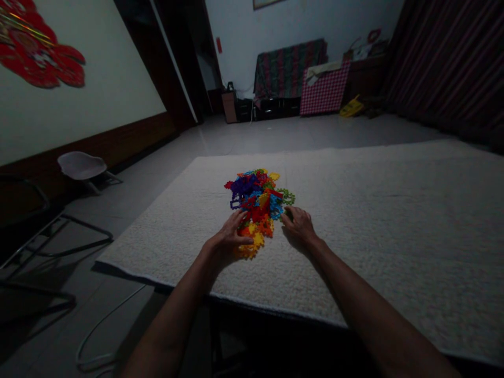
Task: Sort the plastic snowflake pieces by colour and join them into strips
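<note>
Well to the left of the pile of plastic pieces (pixel 260 209), a red ornament (pixel 43 63) is fixed to a pale wall (pixel 122 68). Below the ornament, also left of the pile, I note a small pale chair (pixel 81 165) on the floor (pixel 275 131) and, nearer the person, a dark metal chair frame (pixel 92 233).

The left hand (pixel 230 232) is at the pile's near left edge. Its fingers and thumb stand apart, the thumb over the yellow pieces (pixel 258 240); whether it presses on any I cannot tell.

The pile itself is a loose heap on a white cover (pixel 374 226). Purple pieces (pixel 244 185) sit at its far left, orange pieces (pixel 266 226) at its near end, and a green piece (pixel 290 197) juts from its right side. Beyond the pile, across the floor, hangs a striped cloth (pixel 291 68).

The right hand (pixel 300 223) is at the pile's right edge, beside blue pieces (pixel 276 211). Its fingers are bent; I cannot tell whether they close on a piece.

Beyond and right of the pile, a red checked cloth (pixel 325 90) hangs near a yellow item (pixel 352 106), too dim to identify. Farthest right of the pile is a dark curtain (pixel 444 58).
</note>
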The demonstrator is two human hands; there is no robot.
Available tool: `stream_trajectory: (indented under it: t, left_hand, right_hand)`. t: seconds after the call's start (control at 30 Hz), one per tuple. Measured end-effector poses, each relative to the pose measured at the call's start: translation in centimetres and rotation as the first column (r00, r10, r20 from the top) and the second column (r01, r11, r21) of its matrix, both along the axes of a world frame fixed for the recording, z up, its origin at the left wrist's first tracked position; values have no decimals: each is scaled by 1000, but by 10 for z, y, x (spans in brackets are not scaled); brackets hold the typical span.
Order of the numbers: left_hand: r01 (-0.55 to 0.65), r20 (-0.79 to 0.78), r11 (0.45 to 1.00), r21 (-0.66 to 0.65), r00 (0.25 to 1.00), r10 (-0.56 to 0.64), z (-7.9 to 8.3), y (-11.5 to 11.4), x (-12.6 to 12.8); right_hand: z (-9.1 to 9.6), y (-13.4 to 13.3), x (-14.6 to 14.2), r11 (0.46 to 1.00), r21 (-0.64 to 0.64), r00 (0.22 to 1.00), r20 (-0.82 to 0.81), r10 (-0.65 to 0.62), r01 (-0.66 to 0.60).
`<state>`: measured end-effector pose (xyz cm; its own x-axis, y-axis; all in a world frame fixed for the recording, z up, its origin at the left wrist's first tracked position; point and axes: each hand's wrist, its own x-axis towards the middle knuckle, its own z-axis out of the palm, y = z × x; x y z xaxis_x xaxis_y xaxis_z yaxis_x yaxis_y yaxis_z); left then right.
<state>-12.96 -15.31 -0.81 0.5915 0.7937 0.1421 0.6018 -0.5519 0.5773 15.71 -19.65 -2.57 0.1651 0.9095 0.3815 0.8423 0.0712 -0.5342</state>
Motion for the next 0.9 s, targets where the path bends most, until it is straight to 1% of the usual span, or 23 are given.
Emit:
stream_trajectory:
  t: [0.13, 0.23, 0.33, 0.53, 0.7, 0.8, 0.9]
  left_hand:
    - [112, -121, 993, -19, 986, -114, 6, -8, -2]
    - [114, -133, 994, -1, 985, -113, 8, -13, 3]
    - [102, -89, 994, 34, 991, -98, 7, -18, 13]
    - [83, -15, 992, 93, 997, -82, 3, -23, 36]
    - [54, 3, 990, 126, 998, -55, 1, -20, 53]
    - [32, 15, 988, 153, 999, -34, -1, -15, 63]
    - [10, 26, 979, 205, 1000, -15, -5, -8, 73]
  right_hand:
    - [-5, -6, -5, 991, 48, 992, 29, 126, -128]
    - [-6, -9, -7, 982, 34, 981, 57, 185, -187]
    - [-5, -14, -9, 978, 24, 977, 69, 204, -206]
    - [2, -24, -15, 984, 47, 984, 39, 172, -174]
    - [8, -29, -18, 982, 118, 988, -18, 150, -147]
    - [7, -27, -17, 980, 154, 989, -51, 137, -127]
    - [3, -22, -14, 979, 173, 988, -91, 128, -110]
